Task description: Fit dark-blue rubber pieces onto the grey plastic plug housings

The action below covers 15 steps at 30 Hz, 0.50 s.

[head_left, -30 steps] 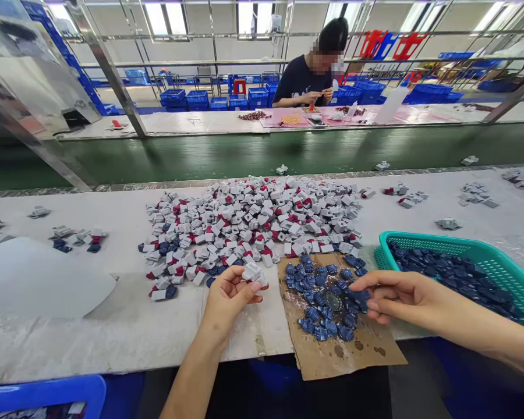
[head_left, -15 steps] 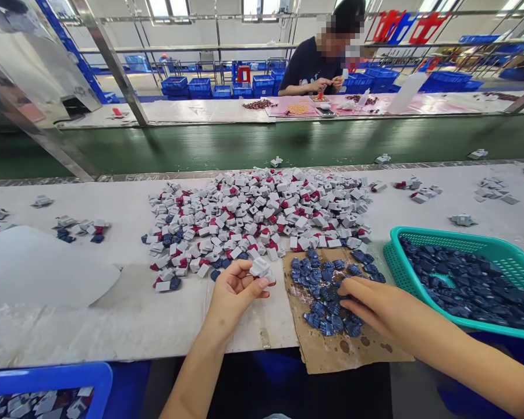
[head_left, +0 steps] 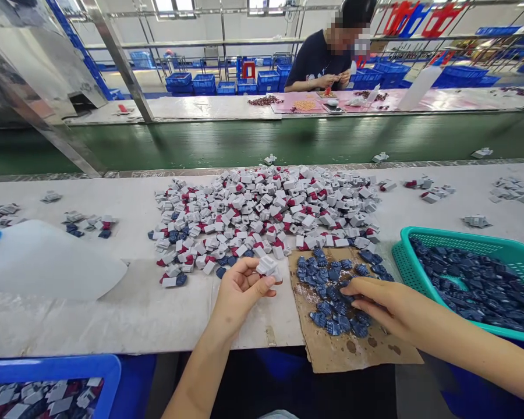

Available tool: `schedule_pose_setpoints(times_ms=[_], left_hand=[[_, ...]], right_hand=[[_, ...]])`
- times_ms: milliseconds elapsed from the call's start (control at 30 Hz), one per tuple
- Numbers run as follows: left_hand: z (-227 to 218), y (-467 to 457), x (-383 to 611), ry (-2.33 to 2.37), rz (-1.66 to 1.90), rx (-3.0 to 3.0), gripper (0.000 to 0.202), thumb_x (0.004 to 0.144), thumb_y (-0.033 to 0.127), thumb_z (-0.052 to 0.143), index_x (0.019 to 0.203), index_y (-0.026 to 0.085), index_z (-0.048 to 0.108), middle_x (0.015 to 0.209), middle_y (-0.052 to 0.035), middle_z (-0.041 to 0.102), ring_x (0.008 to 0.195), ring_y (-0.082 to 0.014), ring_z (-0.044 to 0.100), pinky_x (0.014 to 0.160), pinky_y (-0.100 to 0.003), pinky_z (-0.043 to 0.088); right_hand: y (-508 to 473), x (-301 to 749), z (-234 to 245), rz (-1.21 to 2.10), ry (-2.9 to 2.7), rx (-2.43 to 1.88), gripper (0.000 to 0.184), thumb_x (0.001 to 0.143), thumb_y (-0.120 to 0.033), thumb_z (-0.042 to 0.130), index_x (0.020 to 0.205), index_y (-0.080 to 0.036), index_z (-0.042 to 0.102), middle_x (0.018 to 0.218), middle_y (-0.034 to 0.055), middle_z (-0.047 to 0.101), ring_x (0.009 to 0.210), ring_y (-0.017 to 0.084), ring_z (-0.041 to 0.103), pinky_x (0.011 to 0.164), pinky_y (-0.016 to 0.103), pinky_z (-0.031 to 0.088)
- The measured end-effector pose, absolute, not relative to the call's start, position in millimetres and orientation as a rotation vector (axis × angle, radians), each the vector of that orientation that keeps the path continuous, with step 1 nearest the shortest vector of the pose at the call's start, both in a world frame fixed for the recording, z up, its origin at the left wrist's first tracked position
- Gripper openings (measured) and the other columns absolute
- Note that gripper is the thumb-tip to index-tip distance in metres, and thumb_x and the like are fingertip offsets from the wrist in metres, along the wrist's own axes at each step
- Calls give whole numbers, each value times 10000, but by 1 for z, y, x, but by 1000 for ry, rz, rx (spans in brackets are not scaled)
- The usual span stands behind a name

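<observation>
My left hand (head_left: 240, 291) pinches a small white plastic part (head_left: 267, 266) between thumb and fingers, just below a big heap of white and red parts (head_left: 266, 215). My right hand (head_left: 375, 302) lies palm down on a pile of dark blue parts (head_left: 327, 291) spread on a brown cardboard sheet (head_left: 353, 349). Its fingers are curled into the blue parts; whether they grip one is hidden.
A teal basket (head_left: 463, 241) with dark blue parts stands at the right. A blue bin (head_left: 70, 372) of finished parts sits at the lower left, a white sheet (head_left: 43, 262) on the left. Beyond a green conveyor belt (head_left: 262, 142), another person (head_left: 327, 55) works at a far table.
My right hand slid leftward and down onto the blue pile. My left hand kept hold of the white part. The view shifted slightly downward.
</observation>
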<state>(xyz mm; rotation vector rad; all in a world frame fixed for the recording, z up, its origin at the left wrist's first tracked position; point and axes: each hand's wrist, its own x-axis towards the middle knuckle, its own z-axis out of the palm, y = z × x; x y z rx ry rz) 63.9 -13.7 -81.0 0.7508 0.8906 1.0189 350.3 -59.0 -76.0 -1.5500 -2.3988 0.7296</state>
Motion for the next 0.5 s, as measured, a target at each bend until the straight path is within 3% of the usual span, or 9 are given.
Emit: schedule_pose_setpoints(times_ms=[200,333,433,500], left_hand=[[-78,-14,64,918,1058,755,266,660,273,839,820,168,653,797,-21,721,774,-161,702,602,-199,572],[-73,-12,65,936,1084,830,242,671,266,825,819,175,657,842,-41,738,809,-180,706,618,-215,577],[-69,-13,69,976,1121,861,261,645,262,836,822,173,666,811,-38,735,766,-168,694,619,-221,576],[-67,-17,75,980,1141,821,289,618,271,852,816,170,669,779,-30,728,729,-153,680,601,-213,574]], right_hand=[[-62,349,-77,870,-2251,-1594,303,1004,-394,354,974,-214,596,1008,90,667,871,262,648,640,316,506],[-63,353,-79,877,-2298,-1566,304,1006,-382,350,1055,-229,607,1043,80,665,921,269,649,649,314,515],[-59,350,-71,784,-2312,-1545,285,999,-381,374,1056,-225,605,964,72,669,803,244,657,601,301,519],[-55,338,-60,637,-2261,-1505,236,994,-385,421,1063,-236,592,894,47,661,647,188,629,486,252,487]])
